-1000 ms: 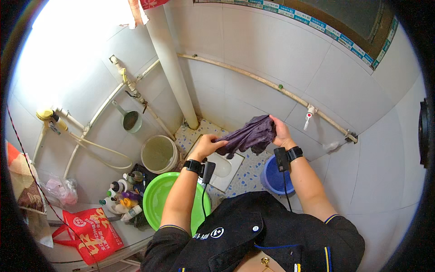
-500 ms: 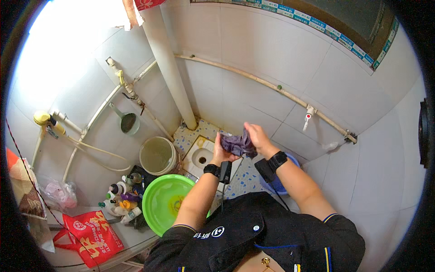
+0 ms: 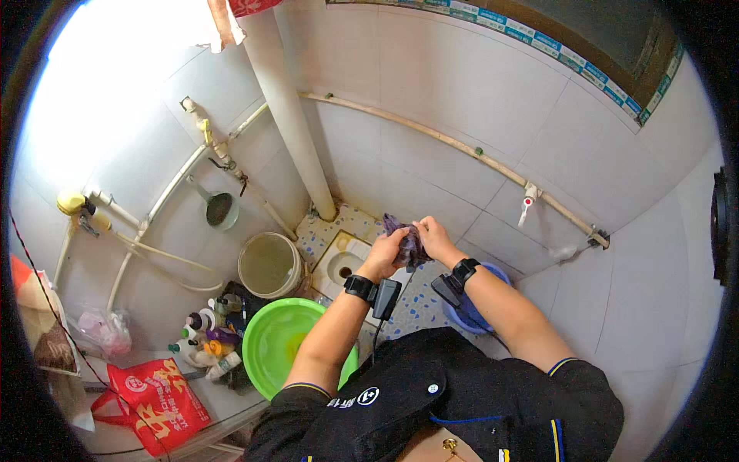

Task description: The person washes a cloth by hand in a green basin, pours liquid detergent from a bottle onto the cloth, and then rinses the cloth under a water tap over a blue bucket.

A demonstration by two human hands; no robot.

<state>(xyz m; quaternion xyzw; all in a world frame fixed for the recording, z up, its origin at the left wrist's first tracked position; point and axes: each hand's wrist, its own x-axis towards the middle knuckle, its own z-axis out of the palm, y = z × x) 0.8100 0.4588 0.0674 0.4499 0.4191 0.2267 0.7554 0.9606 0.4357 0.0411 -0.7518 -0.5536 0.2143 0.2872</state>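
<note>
A crumpled dark purple cloth point(image 3: 412, 252) is bunched up between my two hands, above the floor by the squat toilet point(image 3: 336, 260). My left hand point(image 3: 382, 257) is closed round its left side, with the thumb on top. On the other side my right hand point(image 3: 436, 239) has its fingers curled and pinching the upper right of the cloth. Both wrists wear black straps with small black boxes. Below my left forearm stands a green basin point(image 3: 269, 339), and under my right forearm a blue basin point(image 3: 500, 271) shows in part, with dark contents.
A bucket of water point(image 3: 269, 264) stands left of the toilet, next to several bottles point(image 3: 206, 339). A ladle point(image 3: 219, 209) hangs on the left wall. A red bag point(image 3: 162, 404) lies at lower left. A tap point(image 3: 527, 204) juts from the right wall's pipe, and a thick pipe point(image 3: 289, 115) rises in the corner.
My hands have come closer together and the fingers, spread before, are now curled in on the cloth. The cloth is bunched tighter, with one end sticking up at the left.
</note>
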